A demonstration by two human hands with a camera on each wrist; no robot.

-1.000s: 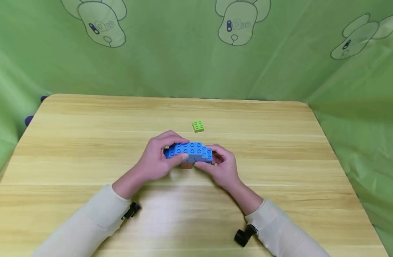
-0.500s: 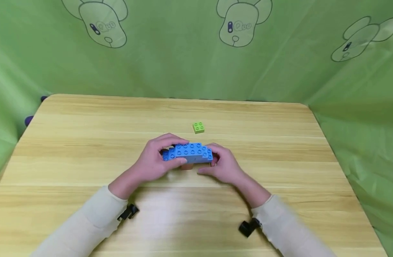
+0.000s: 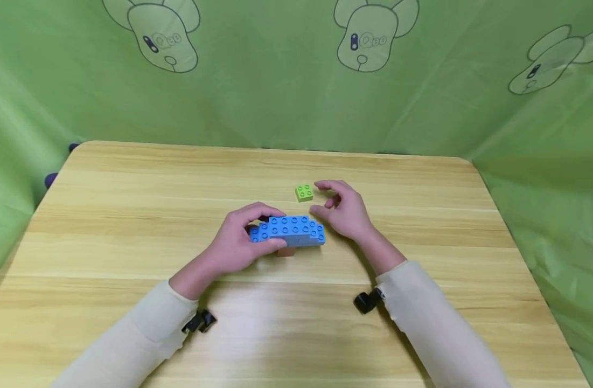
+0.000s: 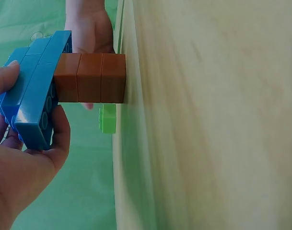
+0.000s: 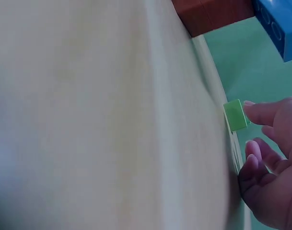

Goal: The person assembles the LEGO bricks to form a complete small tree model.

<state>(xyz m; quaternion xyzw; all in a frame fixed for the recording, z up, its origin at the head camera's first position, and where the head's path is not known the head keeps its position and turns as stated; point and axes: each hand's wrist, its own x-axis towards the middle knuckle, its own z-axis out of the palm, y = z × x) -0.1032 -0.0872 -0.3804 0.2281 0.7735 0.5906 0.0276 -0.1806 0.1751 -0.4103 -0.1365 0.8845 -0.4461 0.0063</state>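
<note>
A stepped structure of blue toy bricks (image 3: 291, 230) sits on top of a stack of brown bricks (image 4: 90, 78) that stands on the table. My left hand (image 3: 238, 240) grips the left part of the blue bricks, thumb on the near side and fingers on the far side. My right hand (image 3: 343, 210) is beside a small lime-green brick (image 3: 304, 193), its thumb and fingers apart and holding nothing. In the right wrist view the green brick (image 5: 235, 115) appears just past the thumb; whether they touch cannot be told there.
The wooden table (image 3: 155, 178) carries the bricks. A green cloth (image 3: 267, 81) printed with cartoon heads hangs behind the far edge and along the sides. Black devices (image 3: 366, 302) are strapped at both sleeves.
My right hand has let go of the blue bricks' right end and moved away toward the far side, beside the green brick. My left hand keeps its grip on the blue bricks.
</note>
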